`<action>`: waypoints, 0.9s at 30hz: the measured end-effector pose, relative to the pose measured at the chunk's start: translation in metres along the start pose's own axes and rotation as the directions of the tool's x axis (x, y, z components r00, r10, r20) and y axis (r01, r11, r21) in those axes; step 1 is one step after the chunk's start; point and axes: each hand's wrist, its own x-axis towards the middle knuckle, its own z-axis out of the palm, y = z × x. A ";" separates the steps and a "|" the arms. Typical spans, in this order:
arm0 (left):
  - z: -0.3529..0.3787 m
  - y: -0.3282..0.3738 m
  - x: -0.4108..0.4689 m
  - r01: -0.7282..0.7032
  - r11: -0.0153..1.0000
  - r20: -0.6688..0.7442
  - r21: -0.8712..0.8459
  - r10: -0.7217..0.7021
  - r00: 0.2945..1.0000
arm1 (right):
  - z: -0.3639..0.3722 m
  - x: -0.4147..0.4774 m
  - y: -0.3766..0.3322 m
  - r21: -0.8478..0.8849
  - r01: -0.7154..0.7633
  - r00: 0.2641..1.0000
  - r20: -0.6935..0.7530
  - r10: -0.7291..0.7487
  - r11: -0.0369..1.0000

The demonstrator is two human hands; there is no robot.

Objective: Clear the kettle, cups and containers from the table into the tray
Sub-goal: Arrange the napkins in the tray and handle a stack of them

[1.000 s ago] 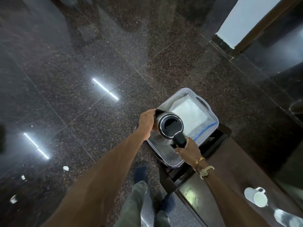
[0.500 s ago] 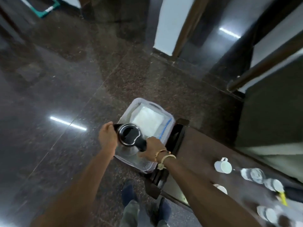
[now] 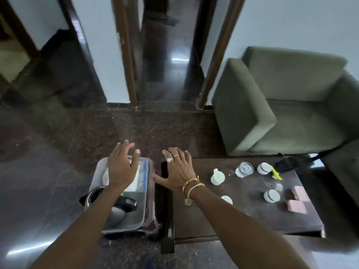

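Kettle (image 3: 118, 214) was set in tray (image 3: 138, 217) (upright), left hand (image 3: 120, 169) was held above tray, right hand (image 3: 179, 172) over table (image 3: 242, 216) edge, all fingers spread.

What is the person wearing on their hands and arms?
Both forearms are bare, with no sleeves in view. The right hand wears a sparkly star-shaped ring and a thin band on neighbouring fingers. Its wrist has a gold bangle and a pale cord bracelet with a hanging knot. The left hand shows no jewellery.

Kettle (image 3: 114, 208) in tray (image 3: 144, 200), left of table (image 3: 252, 216).
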 end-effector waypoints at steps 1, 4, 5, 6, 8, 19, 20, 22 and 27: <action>0.005 0.021 0.004 -0.069 0.997 0.027 0.020 0.068 0.997 | -0.011 -0.005 0.016 -0.001 -0.043 0.999 -0.032 0.043 0.999; 0.026 0.088 0.011 -0.261 0.961 0.114 0.094 0.250 0.962 | -0.042 -0.030 0.067 -0.008 -0.176 0.977 -0.127 0.174 0.984; 0.035 0.111 0.011 -0.320 0.940 0.147 0.119 0.302 0.942 | -0.053 -0.041 0.084 -0.011 -0.218 0.964 -0.158 0.214 0.976; 0.044 0.133 0.010 -0.379 0.915 0.180 0.139 0.353 0.918 | -0.064 -0.053 0.101 -0.013 -0.263 0.948 -0.189 0.256 0.965; 0.066 0.180 0.002 -0.504 0.846 0.243 0.170 0.460 0.854 | -0.083 -0.082 0.137 -0.017 -0.361 0.904 -0.249 0.346 0.932; 0.177 0.374 -0.090 -0.852 0.510 0.386 0.122 0.766 0.514 | -0.162 -0.300 0.308 -0.021 -0.825 0.506 -0.472 0.722 0.565; 0.186 0.384 -0.099 -0.867 0.487 0.397 0.107 0.779 0.486 | -0.165 -0.321 0.316 -0.011 -0.853 0.463 -0.475 0.748 0.521; 0.201 0.401 -0.115 -0.880 0.468 0.420 0.075 0.786 0.454 | -0.169 -0.356 0.327 -0.003 -0.886 0.409 -0.474 0.780 0.463; 0.224 0.415 -0.143 -0.897 0.440 0.467 0.044 0.784 0.408 | -0.161 -0.409 0.332 0.012 -0.931 0.321 -0.452 0.832 0.366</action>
